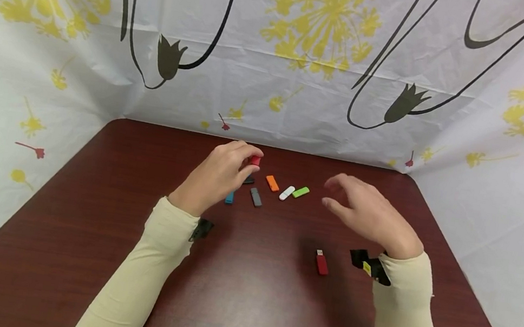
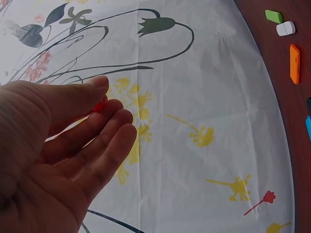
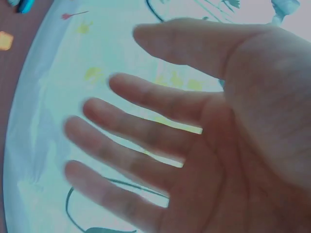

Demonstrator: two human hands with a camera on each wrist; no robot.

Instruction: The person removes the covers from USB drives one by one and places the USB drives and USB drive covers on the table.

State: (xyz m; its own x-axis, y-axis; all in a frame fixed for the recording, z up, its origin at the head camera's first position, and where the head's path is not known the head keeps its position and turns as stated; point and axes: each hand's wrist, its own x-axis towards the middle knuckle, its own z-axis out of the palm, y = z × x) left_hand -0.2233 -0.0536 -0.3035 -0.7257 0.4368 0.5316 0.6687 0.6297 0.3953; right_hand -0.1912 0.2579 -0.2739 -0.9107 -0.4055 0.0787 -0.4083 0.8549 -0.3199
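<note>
My left hand (image 1: 221,172) pinches a small red cap (image 1: 255,160) between thumb and fingertips above the table's far part. In the left wrist view, only a sliver of the red cap (image 2: 100,105) shows between the fingers. My right hand (image 1: 369,212) hovers over the table at the right, fingers spread and relaxed, holding nothing. Nearer than it, a red USB stick (image 1: 322,263) lies on the table, its metal plug bare and pointing away. The right wrist view shows the right palm (image 3: 209,160) with nothing in it.
On the dark wood table (image 1: 251,293), beyond the red stick, lie several more USB sticks: orange (image 1: 272,183), white (image 1: 286,193), green (image 1: 300,192), grey (image 1: 255,197), blue (image 1: 230,198) and a black one (image 1: 248,180) partly hidden by the left hand. A patterned sheet (image 1: 258,114) hangs around the table.
</note>
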